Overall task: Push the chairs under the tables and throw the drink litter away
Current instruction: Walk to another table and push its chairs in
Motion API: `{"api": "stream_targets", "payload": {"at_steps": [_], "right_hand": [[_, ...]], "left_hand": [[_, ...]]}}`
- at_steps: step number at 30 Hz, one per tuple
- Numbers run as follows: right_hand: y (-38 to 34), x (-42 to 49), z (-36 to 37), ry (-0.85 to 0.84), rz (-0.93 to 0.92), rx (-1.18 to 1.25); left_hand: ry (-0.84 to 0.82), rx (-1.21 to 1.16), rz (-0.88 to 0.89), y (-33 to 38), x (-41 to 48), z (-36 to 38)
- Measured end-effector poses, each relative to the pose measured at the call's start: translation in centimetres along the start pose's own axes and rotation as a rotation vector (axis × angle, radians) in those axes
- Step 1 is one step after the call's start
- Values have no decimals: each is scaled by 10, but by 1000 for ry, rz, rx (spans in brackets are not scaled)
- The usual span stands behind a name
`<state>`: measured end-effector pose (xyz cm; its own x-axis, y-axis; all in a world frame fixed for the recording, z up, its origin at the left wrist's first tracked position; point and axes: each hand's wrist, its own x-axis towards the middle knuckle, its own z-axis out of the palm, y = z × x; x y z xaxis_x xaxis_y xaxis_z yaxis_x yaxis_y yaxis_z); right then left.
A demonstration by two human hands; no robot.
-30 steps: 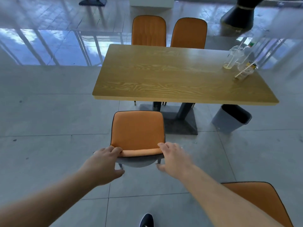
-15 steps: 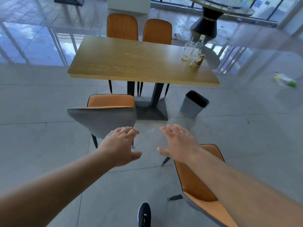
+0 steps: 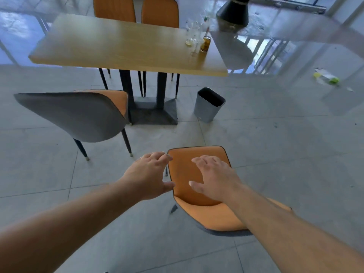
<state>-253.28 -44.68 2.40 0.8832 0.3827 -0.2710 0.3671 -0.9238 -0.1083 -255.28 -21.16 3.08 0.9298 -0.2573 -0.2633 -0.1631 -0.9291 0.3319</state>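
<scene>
An orange chair stands right below me, well back from the wooden table. My left hand hovers open at the chair's left edge. My right hand is spread open over its orange face, and I cannot tell whether it touches. A second chair with a grey back stands left of it, its seat near the table's edge. Clear plastic cups, a bottle and a brown can stand at the table's far right. A grey bin stands on the floor by the table base.
Two more orange chairs are tucked in on the table's far side. A plastic bottle with green ends lies on the floor at the right. A black pedestal stands behind the table. Open tiled floor surrounds me.
My hands let go of the left chair, which now stands close to the table, and swung right. They now hover over the second orange chair, and I have stepped nearer to it.
</scene>
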Motion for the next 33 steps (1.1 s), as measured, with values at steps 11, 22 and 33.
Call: {"api": "stream_targets", "payload": {"at_steps": [11,22,33], "right_hand": [[198,-130,66,-247,17,188],[173,-78,61,-150,-215,-50],[84,87,27,-103,-196,-12]], "left_hand": [[-327,-109,-43,195,16,146],[-393,28,-156,165,37,121],[-236,3,-110,2,112,47]]}}
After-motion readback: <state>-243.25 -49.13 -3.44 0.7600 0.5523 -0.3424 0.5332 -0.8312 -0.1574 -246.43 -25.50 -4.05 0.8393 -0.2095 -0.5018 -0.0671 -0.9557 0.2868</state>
